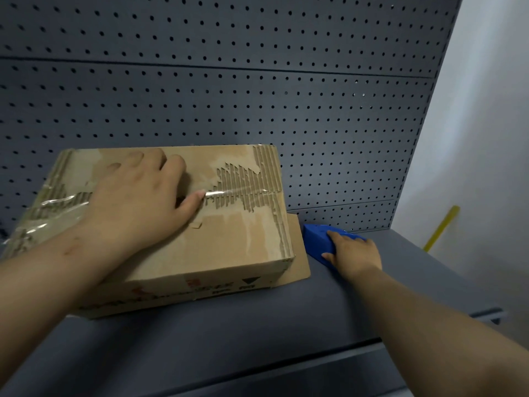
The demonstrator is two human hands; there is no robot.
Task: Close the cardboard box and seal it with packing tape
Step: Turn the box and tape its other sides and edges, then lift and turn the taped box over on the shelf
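Head view: left hand (137,202) flat on box (229,242); right hand (353,255) grips blue dispenser (315,239) beside it.

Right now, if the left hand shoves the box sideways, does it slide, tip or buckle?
The box would probably slide, not tip: it sits low and wide on the flat bench. Its top may flex some; the liner is torn down to the fluting. The clear tape looks slick, so the left hand lying flat on it could slip.

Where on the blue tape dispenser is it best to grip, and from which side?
Grip the blue dispenser across its wide rear body, coming from above on the right. It lies flat, its narrow end toward the box; the right hand already rests there.
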